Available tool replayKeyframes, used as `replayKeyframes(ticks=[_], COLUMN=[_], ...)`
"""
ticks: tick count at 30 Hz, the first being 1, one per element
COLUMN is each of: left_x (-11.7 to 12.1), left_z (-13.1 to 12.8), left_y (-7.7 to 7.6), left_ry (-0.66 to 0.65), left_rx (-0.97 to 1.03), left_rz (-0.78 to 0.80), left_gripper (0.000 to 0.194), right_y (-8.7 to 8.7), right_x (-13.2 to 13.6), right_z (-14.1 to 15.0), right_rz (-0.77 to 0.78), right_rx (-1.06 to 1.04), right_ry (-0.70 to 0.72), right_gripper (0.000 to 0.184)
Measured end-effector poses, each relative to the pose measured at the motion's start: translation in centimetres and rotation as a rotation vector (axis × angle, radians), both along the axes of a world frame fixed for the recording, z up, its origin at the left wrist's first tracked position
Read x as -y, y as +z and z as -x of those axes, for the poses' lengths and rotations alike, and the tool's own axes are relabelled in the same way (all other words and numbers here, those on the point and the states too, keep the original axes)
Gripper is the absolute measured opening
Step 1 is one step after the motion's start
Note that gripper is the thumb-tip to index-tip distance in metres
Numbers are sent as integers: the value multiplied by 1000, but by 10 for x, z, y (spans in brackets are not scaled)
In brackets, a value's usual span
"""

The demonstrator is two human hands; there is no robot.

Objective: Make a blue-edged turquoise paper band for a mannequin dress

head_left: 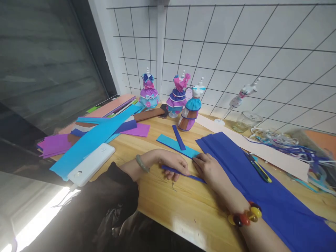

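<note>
My left hand point(173, 161), with a jade-coloured bangle on its wrist, is closed around a narrow dark blue strip point(196, 179) that looks like crepe paper. The strip's far end runs to the right, beneath my right hand point(211, 171). That hand, wearing a bead bracelet point(245, 217), has its fingers together on the right end of a turquoise strip point(168, 140); its fingertips are partly hidden. Across the turquoise strip lies a short dark blue piece point(178, 136). A wide dark blue sheet point(259, 196) spreads along the right, under or beside my right forearm.
Several doll-sized dress forms point(149, 94) in ruffled paper dresses stand along the back, and a bare one point(241, 96) leans at right. A utility knife point(258, 168) rests on the blue sheet. A glass point(246, 120), tangled ribbons point(283, 143), stacked paper point(105, 122) and a white power bank point(91, 163) surround the workspace.
</note>
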State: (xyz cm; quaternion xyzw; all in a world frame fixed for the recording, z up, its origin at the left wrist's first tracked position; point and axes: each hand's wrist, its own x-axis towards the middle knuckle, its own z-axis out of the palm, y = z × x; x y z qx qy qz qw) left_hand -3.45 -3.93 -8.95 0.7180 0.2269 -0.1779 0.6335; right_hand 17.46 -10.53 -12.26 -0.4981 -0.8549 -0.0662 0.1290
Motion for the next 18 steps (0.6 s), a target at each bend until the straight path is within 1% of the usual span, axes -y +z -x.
replayKeyframes(ticks=[1, 3, 5, 6, 7, 8, 9, 11, 12, 15, 18], left_x=[-5, -19, -36, -44, -53, -60, -66, -75, -77, -78, -77], left_z=[6, 18, 30, 36, 41, 47, 52, 60, 63, 64, 60], left_y=[2, 3, -2, -5, -10, -15, -19, -28, -31, -38, -42], left_ry=[65, 260, 465, 579, 756, 877, 931, 934, 910, 817, 782], left_rx=[23, 101, 155, 169, 159, 96, 7, -155, -181, -158, -131], left_rz=[-45, -193, -345, -452, -698, -900, -1019, -1084, -1097, -1119, -1137], left_gripper=[46, 43, 44, 43, 39, 37, 36, 40, 41, 34, 24], right_y=[-1, -3, -3, -3, -3, -3, -2, -2, -1, 1, 4], right_x=[2, 6, 8, 9, 9, 8, 8, 7, 7, 8, 9], right_z=[0, 0, -1, -2, -2, -2, -3, -3, -3, -2, 0], right_rz=[-8, -27, -38, -36, -34, -33, -34, -37, -39, -33, -4], right_rx=[35, 122, 196, 216, 226, 230, 228, 211, 199, 170, 151], right_ry=[7, 16, 19, 18, 17, 19, 23, 33, 37, 34, 23], right_gripper=[27, 26, 25, 25, 25, 25, 25, 26, 27, 28, 29])
